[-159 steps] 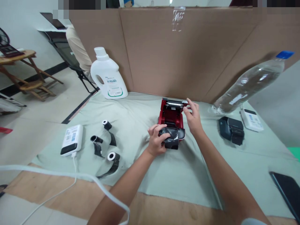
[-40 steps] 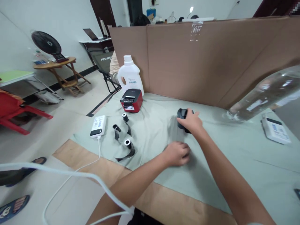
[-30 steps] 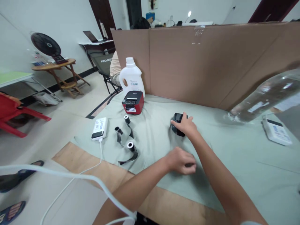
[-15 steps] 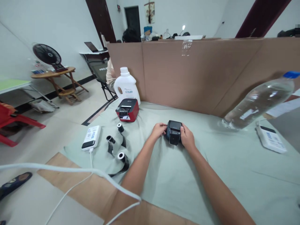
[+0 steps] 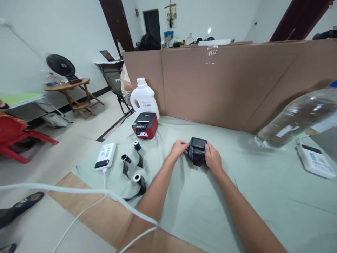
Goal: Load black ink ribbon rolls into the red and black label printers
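A small black label printer [image 5: 198,143] rests on the pale green cloth in front of me, a dark glossy strip hanging from its front. My right hand [image 5: 212,157] is wrapped round the printer's right side. At its left side, the thumb and fingers of my left hand [image 5: 180,149] are closed together against the edge; the fingertips are partly hidden. To the left lie several black-and-white paper rolls [image 5: 137,178] with dark strips unrolled from them. Behind these sits a red and black label printer [image 5: 147,127], also with a dark strip at its front.
A white jug [image 5: 145,100] stands by the cardboard wall [image 5: 210,88]. A large water bottle [image 5: 295,117] leans at the right, near a white power bank [image 5: 316,160]. Another power bank [image 5: 105,156] lies left, its white cable [image 5: 86,190] crossing the foreground. Behind the cardboard a person sits.
The view has shifted slightly, so most things appear a little further right. Both hands stay at the black label printer, with little visible change in their hold.
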The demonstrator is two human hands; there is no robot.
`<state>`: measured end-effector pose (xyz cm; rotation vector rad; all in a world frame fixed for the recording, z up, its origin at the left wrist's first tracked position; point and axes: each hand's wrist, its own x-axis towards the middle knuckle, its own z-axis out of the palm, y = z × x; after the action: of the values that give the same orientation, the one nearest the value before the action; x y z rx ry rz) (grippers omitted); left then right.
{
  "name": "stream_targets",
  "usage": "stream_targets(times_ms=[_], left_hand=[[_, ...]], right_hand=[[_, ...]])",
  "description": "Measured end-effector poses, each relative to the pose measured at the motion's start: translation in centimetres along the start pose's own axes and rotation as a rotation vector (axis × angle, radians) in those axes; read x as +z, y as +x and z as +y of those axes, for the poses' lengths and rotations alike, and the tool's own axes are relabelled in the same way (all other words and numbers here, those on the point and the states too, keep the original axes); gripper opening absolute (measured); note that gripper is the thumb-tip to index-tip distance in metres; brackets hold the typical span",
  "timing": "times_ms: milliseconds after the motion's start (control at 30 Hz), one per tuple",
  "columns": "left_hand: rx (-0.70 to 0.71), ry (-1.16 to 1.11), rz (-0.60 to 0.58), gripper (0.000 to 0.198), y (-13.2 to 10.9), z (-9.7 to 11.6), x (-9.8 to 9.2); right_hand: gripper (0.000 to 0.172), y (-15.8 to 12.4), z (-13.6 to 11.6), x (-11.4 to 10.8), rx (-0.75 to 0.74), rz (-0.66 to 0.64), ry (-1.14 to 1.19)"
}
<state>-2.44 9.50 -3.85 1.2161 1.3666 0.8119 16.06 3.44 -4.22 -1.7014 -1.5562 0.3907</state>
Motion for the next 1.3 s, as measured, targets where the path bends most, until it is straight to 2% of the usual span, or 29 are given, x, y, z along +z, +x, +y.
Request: stream_targets(times_ms=[300, 533, 633, 800, 967, 1100, 1200, 1300], left_hand=[[-0.01, 0.005, 0.003, 0.022, 0.0, 0.1, 0.1], [0.019, 0.007, -0.01, 0.021, -0.7, 0.3, -0.1], [0.061, 0.023, 0.009, 0.02, -0.9, 0.2, -0.2], [0.15, 0.059, 0.078, 0.013, -1.6, -0.2, 0.1], [0.391, 0.159, 0.226, 0.022, -2.2, -0.8, 0.7], [0.413, 0.19, 0.228, 0.023, -2.3, -1.1, 0.8], [0.419, 0.191, 0.218, 0.026, -2.2, -1.1, 0.7], [0.435, 0.228, 0.228, 0.03, -2.3, -1.1, 0.7]], right_hand=[[0.077, -0.2, -0.5, -0.2, 0.048, -0.025, -0.005], [0.068, -0.1, -0.3, -0.4, 0.061, -0.035, 0.019], [0.062, 0.0, 0.2, -0.4, 0.028, -0.041, 0.065], [0.062, 0.3, 0.9, -0.2, 0.041, -0.029, 0.158], [0.063, 0.4, 0.9, -0.1, 0.075, 0.002, 0.247], [0.06, 1.1, -0.1, -0.5, 0.07, 0.072, 0.332], [0.059, 2.6, -1.1, -1.0, 0.082, 0.112, 0.297], [0.059, 4.2, -1.7, -1.8, 0.084, 0.083, 0.115]])
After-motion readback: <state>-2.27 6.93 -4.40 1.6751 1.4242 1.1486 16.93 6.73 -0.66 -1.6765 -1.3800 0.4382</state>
